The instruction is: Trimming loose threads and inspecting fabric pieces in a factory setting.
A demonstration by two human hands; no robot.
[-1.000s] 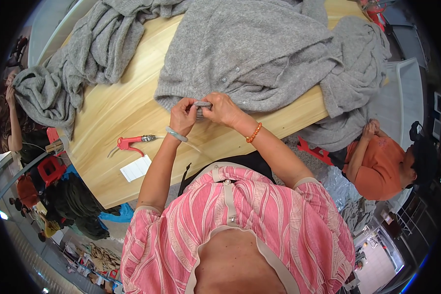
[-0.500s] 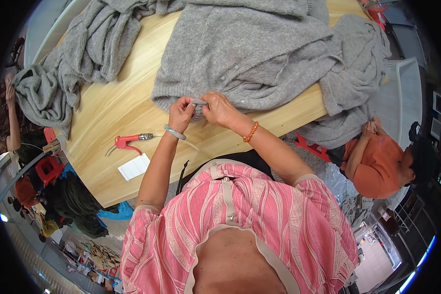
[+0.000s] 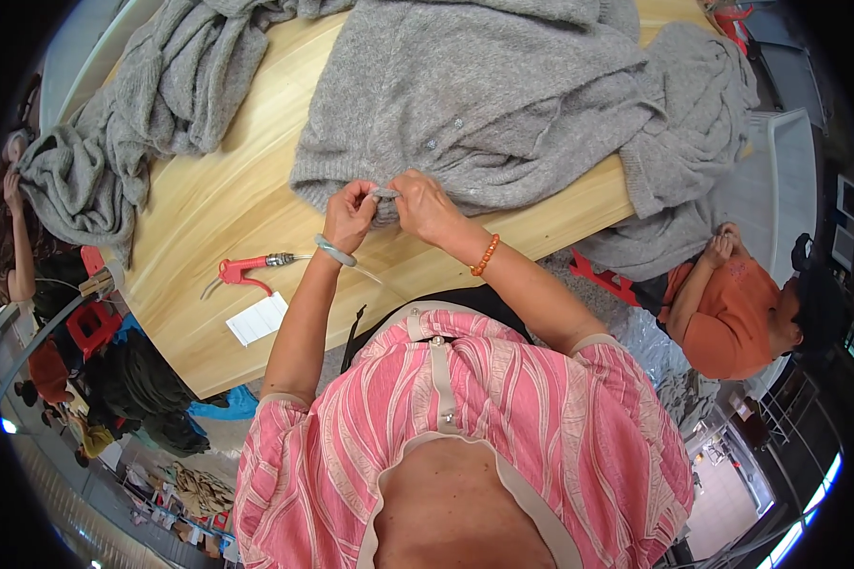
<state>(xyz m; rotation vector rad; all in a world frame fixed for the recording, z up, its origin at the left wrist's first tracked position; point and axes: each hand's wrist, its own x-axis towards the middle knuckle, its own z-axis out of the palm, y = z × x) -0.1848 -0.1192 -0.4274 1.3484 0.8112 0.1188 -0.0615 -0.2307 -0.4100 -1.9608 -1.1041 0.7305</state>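
Observation:
A grey knitted cardigan [image 3: 465, 104] with shiny buttons lies spread over the wooden table in front of me. At its near ribbed edge, my left hand [image 3: 350, 214] pinches a small fold of the knit between thumb and fingers. Close beside it, my right hand [image 3: 431, 211] grips the same edge, its fingertips almost meeting the left ones. The fold shows as a narrow grey strip between both hands. Whether anything small is held with it, I cannot make out.
On the wooden table [image 3: 199, 218] lie a red air blow gun [image 3: 244, 272] with a hose and a white paper slip [image 3: 257, 319]. More grey knitwear [image 3: 176, 85] is heaped at the far left. A co-worker in orange [image 3: 726, 313] sits at right; another person's arm [image 3: 19, 232] shows at left.
My hands keep their pinch on the cardigan's edge, with only slight finger movement. The whole view has shifted a little.

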